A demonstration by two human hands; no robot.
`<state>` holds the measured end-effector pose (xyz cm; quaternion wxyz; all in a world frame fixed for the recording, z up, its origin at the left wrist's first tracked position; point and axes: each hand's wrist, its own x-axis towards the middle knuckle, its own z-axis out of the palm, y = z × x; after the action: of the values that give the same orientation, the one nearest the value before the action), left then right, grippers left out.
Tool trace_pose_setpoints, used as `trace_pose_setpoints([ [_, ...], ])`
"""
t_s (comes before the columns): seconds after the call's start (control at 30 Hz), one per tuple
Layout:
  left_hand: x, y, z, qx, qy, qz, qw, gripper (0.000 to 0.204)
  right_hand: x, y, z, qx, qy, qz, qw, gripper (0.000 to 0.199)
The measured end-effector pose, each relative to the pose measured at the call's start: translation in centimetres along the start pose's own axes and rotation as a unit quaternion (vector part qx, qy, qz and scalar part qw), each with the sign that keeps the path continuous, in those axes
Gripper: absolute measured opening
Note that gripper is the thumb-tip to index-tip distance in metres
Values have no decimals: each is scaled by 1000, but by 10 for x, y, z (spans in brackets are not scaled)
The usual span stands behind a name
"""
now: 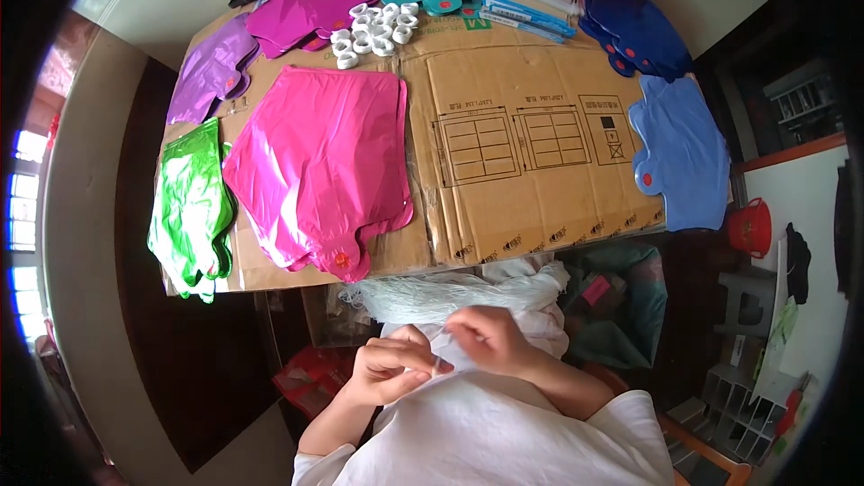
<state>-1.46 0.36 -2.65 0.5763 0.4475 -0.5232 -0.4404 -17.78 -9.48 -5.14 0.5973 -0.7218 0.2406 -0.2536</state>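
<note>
Both hands work close to my chest: my left hand pinches a small white ring in a closed grip, my right hand pinches strands from the pale string bundle. I judge this early: more white rings wait on the cardboard-covered table, the pink foil balloons lie flat, untied
</note>
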Motion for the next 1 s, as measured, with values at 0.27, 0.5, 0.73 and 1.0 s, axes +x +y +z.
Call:
trace_pose_setpoints([
  [0.27, -4, -3, -9, -155, -42, -58, 985, 5, 0, -13, -11, 21, -15, -104, 994, 2],
  [0.5, 7, 4, -8, 183, 15, -48, 982, 7, -2, -21, -3, 55, -106, -212, 970, 5],
  [0.73, 4, 5, -1, 66, 54, 0, 996, 5, 1, -5, 6, 22, -80, -131, 988, 2],
  [1.0, -5, -5, -7, -257, 27, -26, 966, 5, 7, 0, 3, 27, -75, -164, 983, 4],
])
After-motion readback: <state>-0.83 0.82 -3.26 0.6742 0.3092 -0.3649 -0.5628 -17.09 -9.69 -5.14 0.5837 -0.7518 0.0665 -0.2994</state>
